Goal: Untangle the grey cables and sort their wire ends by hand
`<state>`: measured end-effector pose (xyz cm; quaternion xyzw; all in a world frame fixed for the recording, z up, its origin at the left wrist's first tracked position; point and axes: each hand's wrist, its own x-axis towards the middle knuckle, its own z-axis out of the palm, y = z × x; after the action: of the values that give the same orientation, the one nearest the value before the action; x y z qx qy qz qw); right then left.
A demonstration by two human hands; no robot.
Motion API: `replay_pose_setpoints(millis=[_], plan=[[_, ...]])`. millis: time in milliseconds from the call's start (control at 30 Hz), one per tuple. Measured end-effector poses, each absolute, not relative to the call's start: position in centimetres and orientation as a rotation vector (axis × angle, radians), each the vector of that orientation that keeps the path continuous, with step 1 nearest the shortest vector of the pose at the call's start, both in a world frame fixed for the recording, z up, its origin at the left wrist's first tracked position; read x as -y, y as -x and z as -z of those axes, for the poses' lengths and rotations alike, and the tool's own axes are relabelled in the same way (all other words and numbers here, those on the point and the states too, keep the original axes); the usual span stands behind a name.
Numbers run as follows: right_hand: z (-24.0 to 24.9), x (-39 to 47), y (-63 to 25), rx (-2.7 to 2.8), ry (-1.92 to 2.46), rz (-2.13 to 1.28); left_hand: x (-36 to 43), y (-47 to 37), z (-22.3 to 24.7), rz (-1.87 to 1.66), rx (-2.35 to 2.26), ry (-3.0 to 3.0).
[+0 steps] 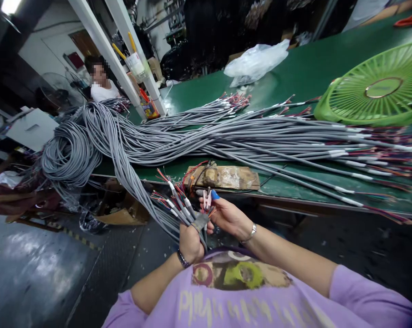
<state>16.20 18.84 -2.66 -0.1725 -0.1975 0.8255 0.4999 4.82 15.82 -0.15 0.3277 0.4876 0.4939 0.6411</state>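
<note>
My left hand (191,243) is closed around a bundle of grey cables (181,207), near their stripped ends. White sleeves and thin coloured wires show at the tips, and a grey strip (200,222) lies across the bundle by my thumb. My right hand (228,217) is pinched beside these ends, with a blue cover (214,195) on one fingertip. At its fingertips is a small pale pink, clip-like piece (206,199); whether the fingers grip it or a wire is unclear. Just beyond my hands, a worn wooden board (228,177) with a taped fixture sits on the bench edge.
Many grey cables (178,141) lie along the green bench (308,59) and hang off its left side, with coils (69,150) there. A green fan (379,86) lies at the right. A plastic bag (256,64) is farther back. Another person (103,86) is beyond the white posts (124,54).
</note>
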Motion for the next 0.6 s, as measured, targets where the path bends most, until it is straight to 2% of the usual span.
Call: replay_pose_setpoints(millis=[400, 600], plan=[[2.8, -18.6, -16.4, 0.268, 0.493, -1.906, -15.3, -4.5, 0.1, -1.101, -1.110, -0.790], [3.8, -16.4, -17.7, 0.535, 0.578, -1.930, -14.8, -3.8, 0.4, -1.088, -1.116, -0.830]])
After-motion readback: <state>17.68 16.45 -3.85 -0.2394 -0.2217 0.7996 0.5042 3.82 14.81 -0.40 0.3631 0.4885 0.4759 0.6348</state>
